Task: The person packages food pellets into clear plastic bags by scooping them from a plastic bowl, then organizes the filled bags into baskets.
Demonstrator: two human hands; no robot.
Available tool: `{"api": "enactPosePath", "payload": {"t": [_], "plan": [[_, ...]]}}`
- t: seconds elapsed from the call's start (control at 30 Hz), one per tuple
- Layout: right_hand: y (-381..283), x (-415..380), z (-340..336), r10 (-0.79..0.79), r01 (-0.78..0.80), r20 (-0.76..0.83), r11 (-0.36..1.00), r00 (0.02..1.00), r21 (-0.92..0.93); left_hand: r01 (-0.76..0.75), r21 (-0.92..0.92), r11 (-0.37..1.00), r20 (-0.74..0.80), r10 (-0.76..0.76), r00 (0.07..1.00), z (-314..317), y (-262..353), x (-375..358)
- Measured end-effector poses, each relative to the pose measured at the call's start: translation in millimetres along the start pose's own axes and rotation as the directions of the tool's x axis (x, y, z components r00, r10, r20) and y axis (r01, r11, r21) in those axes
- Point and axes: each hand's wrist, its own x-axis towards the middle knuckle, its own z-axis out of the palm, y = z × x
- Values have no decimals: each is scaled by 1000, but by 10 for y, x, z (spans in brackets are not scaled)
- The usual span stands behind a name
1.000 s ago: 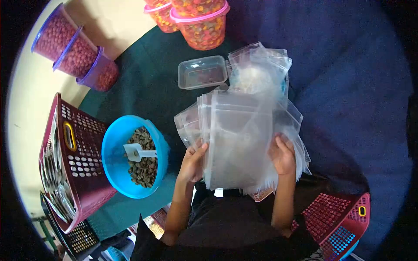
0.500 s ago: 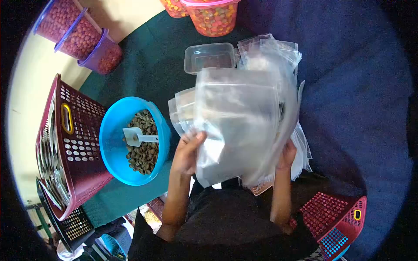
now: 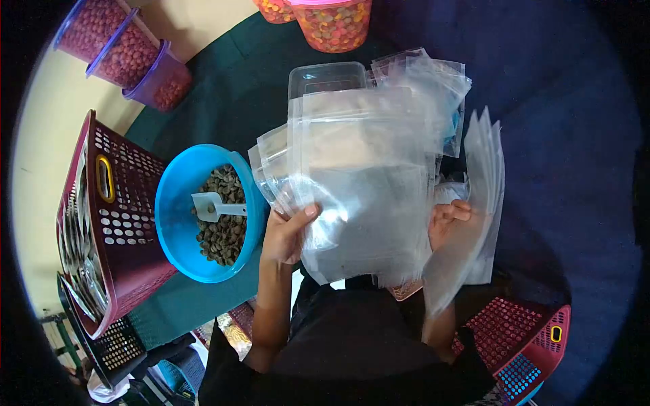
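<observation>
My left hand point(image 3: 288, 233) grips the left edge of a fanned stack of clear plastic bags point(image 3: 369, 183), thumb on top. To the right, my right hand point(image 3: 447, 222) has its fingers curled at a smaller bunch of clear bags point(image 3: 485, 183), which stands apart from the stack and bends outward. Part of that hand is hidden behind the plastic. Left of the stack, a blue tub point(image 3: 177, 233) holds brown shell-shaped pieces point(image 3: 227, 243), with a white scoop point(image 3: 208, 206) lying on them.
A clear plastic box point(image 3: 325, 73) and more clear bags point(image 3: 433, 81) lie beyond the stack. Maroon baskets point(image 3: 128, 196) point(image 3: 504, 331) stand at far left and lower right. Tubs of red pieces point(image 3: 159, 81) and a tub of colourful pieces point(image 3: 333, 27) line the back.
My right hand has drawn a bunch of bags away to the right from the stack. My left hand still grips the stack, which now sits slightly further left and back.
</observation>
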Motion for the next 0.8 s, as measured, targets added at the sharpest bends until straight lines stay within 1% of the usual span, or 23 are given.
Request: {"api": "enactPosePath", "payload": {"t": [0.03,0.1,0.13,0.2,0.23,0.27,0.3,0.33,0.37,0.4,0.43,0.47,0.5,0.57,0.6,0.63,0.67,0.7,0.73,0.77,0.8], "plan": [[63,36,7,0,0,0,1000,1000,0,-6,20,1000,16,5,1000,-2,-1,0],[203,142,118,-96,117,88,954,992,-274,-11,41,999,32,10,999,11,7,2],[200,131,110,-96,117,87,954,992,-275,5,50,999,42,-8,999,37,20,-1],[175,70,72,-100,78,-16,854,995,-514,22,59,998,53,-25,998,52,14,-5],[146,-83,87,-121,-16,-419,951,900,-309,8,74,997,88,-14,996,44,-1,-12],[156,-65,106,-120,-17,-420,951,900,-309,-7,88,996,123,-4,992,36,-16,-14],[181,-28,147,-187,-127,-494,835,849,-535,-48,100,994,171,30,985,33,-33,-10],[203,4,180,-274,-255,-541,659,795,-708,-48,99,994,170,30,985,36,-9,-11],[219,25,196,-314,-228,-513,631,799,-742,41,66,997,127,-49,991,45,35,-10],[234,57,238,-315,-229,-513,630,798,-742,128,30,991,88,-130,988,50,58,-9],[251,97,293,-392,-190,-500,609,772,-770,52,72,996,88,-58,994,-23,-16,9],[264,124,322,-466,-152,-484,586,741,-796,50,72,996,87,-56,995,-30,-21,10],[245,131,331,-464,-153,-485,587,741,-795,35,66,997,65,-40,997,-32,-23,10],[128,118,357,-529,-115,-407,498,745,-859,21,60,998,43,-24,999,-30,-2,8],[58,100,369,-529,-116,-407,498,745,-859,-27,81,996,47,24,999,-26,37,4],[-29,72,382,-503,-93,-421,554,755,-828,-76,102,992,51,71,996,-32,67,4],[-127,39,393,-477,-70,-433,607,765,-792,-77,101,992,49,72,996,-53,81,14],[-246,-32,374,-422,-44,-416,657,805,-752,-73,54,996,44,71,997,-78,91,25],[-378,-68,377,-421,-46,-417,658,806,-752,-69,8,998,38,69,997,-96,100,29],[-477,-74,405,-229,65,-375,913,898,-403,-66,12,998,51,65,997,-94,120,19],[-521,-82,405,-76,87,-240,996,968,35,-67,11,998,49,66,997,-97,118,19]]}}
